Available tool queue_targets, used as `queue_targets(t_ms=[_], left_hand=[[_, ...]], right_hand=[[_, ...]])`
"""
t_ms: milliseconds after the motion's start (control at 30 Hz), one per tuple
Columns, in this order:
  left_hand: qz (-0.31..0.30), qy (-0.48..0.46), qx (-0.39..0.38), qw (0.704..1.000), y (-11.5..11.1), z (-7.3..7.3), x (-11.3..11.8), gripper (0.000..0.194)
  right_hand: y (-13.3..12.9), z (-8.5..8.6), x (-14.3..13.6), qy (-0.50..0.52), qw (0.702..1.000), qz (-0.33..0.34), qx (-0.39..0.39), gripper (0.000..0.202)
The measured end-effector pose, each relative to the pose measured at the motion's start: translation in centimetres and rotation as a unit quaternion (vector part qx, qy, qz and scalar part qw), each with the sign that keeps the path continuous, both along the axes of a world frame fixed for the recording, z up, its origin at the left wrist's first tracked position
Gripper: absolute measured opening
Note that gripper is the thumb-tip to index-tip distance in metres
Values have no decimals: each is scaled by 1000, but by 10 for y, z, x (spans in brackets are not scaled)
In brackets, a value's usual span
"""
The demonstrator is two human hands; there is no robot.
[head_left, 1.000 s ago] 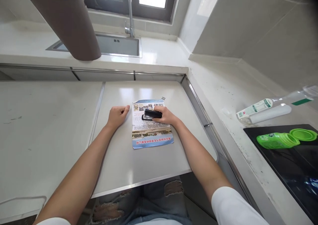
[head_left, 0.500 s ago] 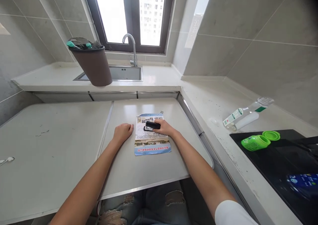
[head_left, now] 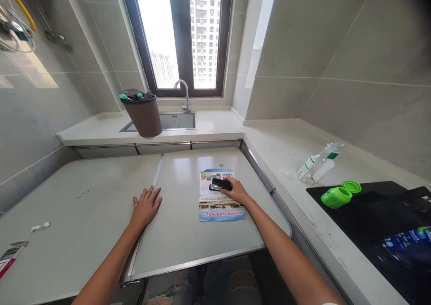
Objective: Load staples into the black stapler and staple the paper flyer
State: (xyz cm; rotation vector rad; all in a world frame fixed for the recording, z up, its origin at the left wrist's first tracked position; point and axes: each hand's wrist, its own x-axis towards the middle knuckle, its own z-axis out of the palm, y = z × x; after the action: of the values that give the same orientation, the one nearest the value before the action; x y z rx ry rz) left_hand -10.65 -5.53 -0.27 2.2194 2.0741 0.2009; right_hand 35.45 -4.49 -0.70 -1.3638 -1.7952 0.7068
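A black stapler point(head_left: 220, 184) rests over the upper part of a printed leaflet point(head_left: 222, 215), with my right hand point(head_left: 236, 190) closed round its right end. The leaflet lies flat on the pale folding table point(head_left: 182, 246) and has pictures, small text and a blue band with red lettering. My left hand point(head_left: 146, 206) lies flat with fingers spread across the table's seam, left of the leaflet and apart from it. Small staples point(head_left: 221, 165) seem to lie just beyond the leaflet's far edge.
White earphones point(head_left: 40, 227) and a boxed item lie at far left. A brown bin point(head_left: 144, 118) stands by the sink point(head_left: 178, 121). On the right counter are a clear bottle point(head_left: 319, 163), a green open container point(head_left: 336, 197) and a blue bottle point(head_left: 409, 246) on a black hob.
My left hand has moved left, from a loose fist beside the leaflet to spread fingers on the table seam. My right hand keeps hold of the stapler. The view has tilted up and left.
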Motion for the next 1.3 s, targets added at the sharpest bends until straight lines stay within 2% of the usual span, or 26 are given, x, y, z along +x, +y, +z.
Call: queue_targets(t_ms=[100, 200, 433, 700, 967, 1100, 1167, 1233, 1300], left_hand=[[11, 0, 12, 1000, -2, 2, 3, 56], [13, -9, 20, 1000, -3, 5, 4, 55], [17, -28, 35, 999, -5, 2, 1, 55], [19, -70, 53, 996, 3, -12, -5, 50], [12, -117, 79, 990, 12, -23, -14, 45], [-31, -229, 164, 959, 17, -24, -24, 30], [-46, -303, 193, 932, 16, -21, -28, 40], [-40, -373, 162, 913, 12, -17, -30, 57], [-25, -425, 101, 899, 9, -13, -32, 66]], right_hand=[[0, 1, -1, 33, 999, 9, -16, 50], [1, 4, 1, 83, 996, 12, -20, 44], [3, 7, 8, 212, 974, -72, 23, 46], [6, -1, 6, 228, 969, -93, 18, 66], [14, -11, 5, 217, 972, -90, 12, 65], [13, -11, 6, 210, 973, -95, 10, 62], [13, -10, 7, 205, 974, -98, 9, 60], [14, -10, 7, 195, 976, -100, 9, 60], [16, -11, 7, 181, 978, -102, 10, 60]])
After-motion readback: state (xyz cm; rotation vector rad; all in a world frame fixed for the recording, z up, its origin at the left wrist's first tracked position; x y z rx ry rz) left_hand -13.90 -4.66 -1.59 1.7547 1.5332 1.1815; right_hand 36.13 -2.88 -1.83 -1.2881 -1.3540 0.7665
